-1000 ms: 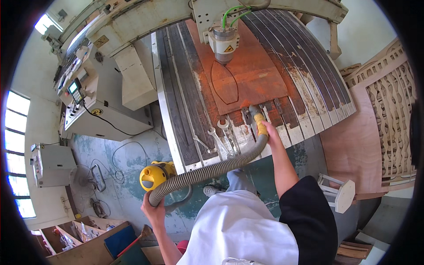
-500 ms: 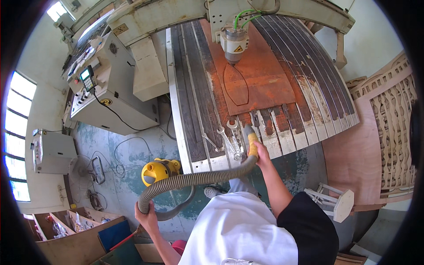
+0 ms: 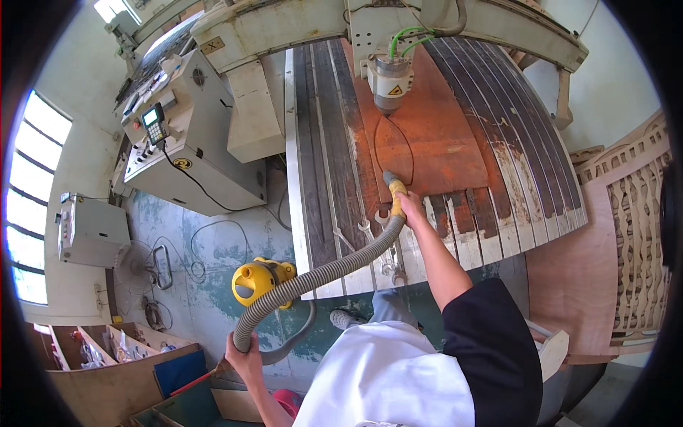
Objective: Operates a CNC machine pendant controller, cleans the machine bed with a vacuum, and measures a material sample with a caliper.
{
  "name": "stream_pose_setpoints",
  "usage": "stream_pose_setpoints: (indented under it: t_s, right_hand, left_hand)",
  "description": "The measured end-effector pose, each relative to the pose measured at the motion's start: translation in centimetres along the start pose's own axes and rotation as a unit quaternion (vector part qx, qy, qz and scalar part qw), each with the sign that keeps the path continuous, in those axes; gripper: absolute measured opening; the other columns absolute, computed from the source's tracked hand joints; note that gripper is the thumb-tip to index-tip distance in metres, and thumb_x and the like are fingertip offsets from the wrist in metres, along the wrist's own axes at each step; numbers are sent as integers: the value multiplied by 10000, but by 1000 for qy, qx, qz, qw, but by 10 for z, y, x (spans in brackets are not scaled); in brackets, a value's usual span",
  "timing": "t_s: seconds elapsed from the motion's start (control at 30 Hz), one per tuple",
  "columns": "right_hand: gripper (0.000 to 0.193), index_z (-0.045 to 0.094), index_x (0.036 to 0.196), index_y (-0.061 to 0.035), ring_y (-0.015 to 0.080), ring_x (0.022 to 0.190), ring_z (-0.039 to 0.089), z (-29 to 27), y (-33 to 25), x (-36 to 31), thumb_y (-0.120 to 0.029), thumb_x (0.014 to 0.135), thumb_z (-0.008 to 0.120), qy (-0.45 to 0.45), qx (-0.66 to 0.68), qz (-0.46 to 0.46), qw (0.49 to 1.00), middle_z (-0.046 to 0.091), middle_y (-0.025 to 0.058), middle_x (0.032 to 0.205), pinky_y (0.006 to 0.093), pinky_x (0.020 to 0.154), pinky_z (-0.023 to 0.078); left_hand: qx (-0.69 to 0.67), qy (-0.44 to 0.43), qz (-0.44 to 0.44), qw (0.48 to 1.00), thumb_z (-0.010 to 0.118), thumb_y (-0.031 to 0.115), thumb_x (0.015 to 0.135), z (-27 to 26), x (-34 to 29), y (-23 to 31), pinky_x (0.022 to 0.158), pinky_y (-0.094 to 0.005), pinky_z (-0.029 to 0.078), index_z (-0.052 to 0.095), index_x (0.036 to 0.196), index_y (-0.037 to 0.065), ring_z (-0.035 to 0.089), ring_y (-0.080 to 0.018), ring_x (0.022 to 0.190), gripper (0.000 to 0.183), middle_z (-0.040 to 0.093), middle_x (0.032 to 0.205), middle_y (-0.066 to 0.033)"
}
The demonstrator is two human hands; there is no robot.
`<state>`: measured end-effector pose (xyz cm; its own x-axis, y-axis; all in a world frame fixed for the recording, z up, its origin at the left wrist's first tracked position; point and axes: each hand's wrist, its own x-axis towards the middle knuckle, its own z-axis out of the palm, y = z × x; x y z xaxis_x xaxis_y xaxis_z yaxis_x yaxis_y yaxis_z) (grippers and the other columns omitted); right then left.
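Note:
A grey ribbed vacuum hose point(image 3: 313, 279) runs in a curve between my two hands. My right hand point(image 3: 410, 206) is wrapped round its yellow-taped end, just behind the dark nozzle point(image 3: 388, 176). That nozzle points at the near part of the reddish-brown sheet point(image 3: 455, 162), beside a curved outline cut in it; whether it touches cannot be told. Lower left, my left hand point(image 3: 245, 358) grips the hose where it bends down. Several wrenches point(image 3: 367, 231) lie on the slotted machine bed point(image 3: 324, 235), left of my right hand and under it.
Above the sheet hangs a spindle head point(image 3: 390, 82) on a wide gantry point(image 3: 284, 34). A yellow vacuum cleaner point(image 3: 256, 281) stands on the floor left of the bed. Farther left are a control cabinet point(image 3: 199, 171) and loose cables. Lattice panels point(image 3: 640, 249) lean at the right.
My right hand has moved forward with the nozzle, from the bed's near edge to over the sheet. The hose has straightened somewhat. The view has shifted slightly.

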<state>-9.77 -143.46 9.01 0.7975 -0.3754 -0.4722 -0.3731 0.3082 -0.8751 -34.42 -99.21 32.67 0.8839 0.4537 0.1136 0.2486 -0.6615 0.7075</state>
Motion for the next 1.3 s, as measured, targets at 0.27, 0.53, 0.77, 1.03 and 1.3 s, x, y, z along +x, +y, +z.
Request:
stream_pose_setpoints:
  t_s: [0.27,0.53,0.77,1.03,1.3]
  right_hand:
    - [302,532,972,23,264,562,584,45,-39,111,-210,797,610,-14,-155,-9,988,563,125,773,426,446,500]
    - [324,584,975,57,260,642,612,90,-68,128,-208,789,602,-49,-250,-106,961,617,159,824,393,536,478]
    - [375,562,1003,98,267,676,613,97,-42,92,-226,812,572,-1,-248,-16,969,610,196,857,406,543,474]
    - [307,492,1003,54,264,552,573,18,33,-33,-209,856,555,-78,-64,130,986,546,143,791,396,440,487]
    - [258,467,997,24,241,529,573,13,-12,-128,-192,868,527,-100,111,129,980,535,117,709,378,458,498]
  left_hand:
    - [22,-32,-37,999,708,95,724,31,-6,27,622,-315,439,566,885,-35,507,-159,633,251,585,704,-97]
    - [42,-14,-66,997,701,90,738,59,-12,49,594,-296,421,561,880,-37,478,-130,627,237,551,674,-63]
    - [-87,62,-147,983,673,55,795,48,-17,23,575,-267,411,563,927,-25,479,-103,617,189,561,728,-28]
    - [-223,94,-177,954,645,54,847,21,-6,-13,564,-238,441,550,998,-15,521,-99,600,191,559,760,-29]
    - [-225,84,-149,959,662,72,841,-7,-9,-42,568,-232,441,560,993,-7,518,-90,627,200,555,765,-11]
